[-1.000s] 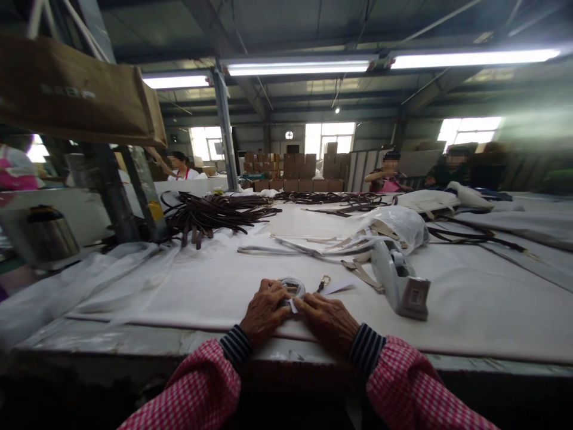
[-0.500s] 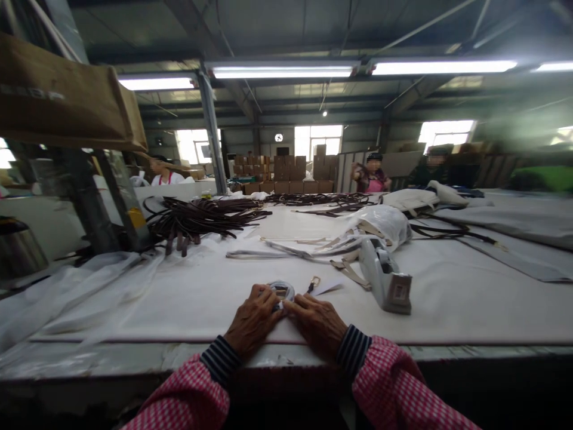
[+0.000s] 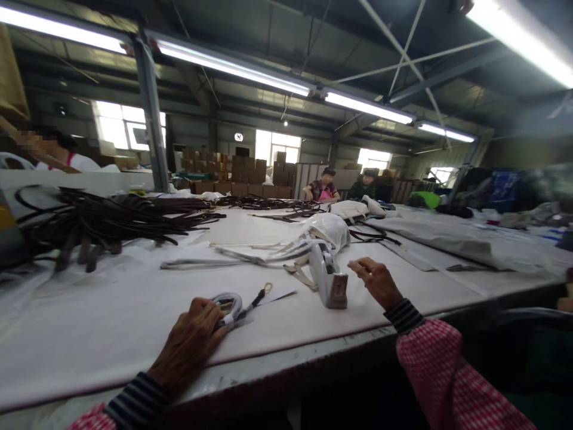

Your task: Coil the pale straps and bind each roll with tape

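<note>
My left hand presses round a coiled grey strap lying on the white-covered table. A white band shows on the coil near my fingertips, and a dark strap end with a gold-coloured clip sticks out to the right. Beside that clip rests a thin white slip. My right hand is raised just right of a grey tape dispenser, apart from it. Its fingers reach forward, slightly bent, and I see nothing held in them.
Dark brown straps are heaped at the left. Behind the dispenser lie a clear plastic bag and several pale straps. Grey sheet material covers the right side. Co-workers are beyond the table, whose front edge runs slantwise before me.
The view has swung to the right. My right hand has left the coiled strap and moved right, past the tape dispenser. My left hand has stayed on the coil.
</note>
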A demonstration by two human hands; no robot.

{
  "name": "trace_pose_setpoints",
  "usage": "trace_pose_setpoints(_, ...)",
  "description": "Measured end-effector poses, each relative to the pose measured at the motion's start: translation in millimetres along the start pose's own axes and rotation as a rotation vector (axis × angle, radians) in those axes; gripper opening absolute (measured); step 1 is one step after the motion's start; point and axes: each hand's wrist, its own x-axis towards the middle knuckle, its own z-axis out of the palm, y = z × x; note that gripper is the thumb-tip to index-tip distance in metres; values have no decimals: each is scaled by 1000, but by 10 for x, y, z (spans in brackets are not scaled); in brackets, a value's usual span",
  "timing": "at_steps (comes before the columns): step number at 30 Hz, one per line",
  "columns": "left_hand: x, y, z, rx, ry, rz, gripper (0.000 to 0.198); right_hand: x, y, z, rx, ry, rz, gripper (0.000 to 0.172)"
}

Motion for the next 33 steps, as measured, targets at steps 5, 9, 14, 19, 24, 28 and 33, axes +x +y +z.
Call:
trace_pose_setpoints(5,-13,6,1,27,19,-11,20,46,203,70,93,-139,160,46)
trace_pose_setpoints(9,-16,-49,47,8,48,-2,23,80,166,163,164,-130,227,39)
trace_pose_setpoints(14,-4,-146,94,-91,92,-61,26,156,132,184,258,-58,327,28)
trace_pose_setpoints(19,0,-186,61,-189,91,-97,29,112,90,309,375,60,402,26)
trace_pose_setpoints(24,4,-256,53,-319,130,-226,38,-97,22,427,547,221,366,32)
trace_pose_setpoints(28,-6,-282,67,-392,181,-265,41,-331,19,453,621,268,379,37)
trace_pose_setpoints(33,-19,-275,64,-430,162,-295,43,-501,111,543,652,214,434,43)
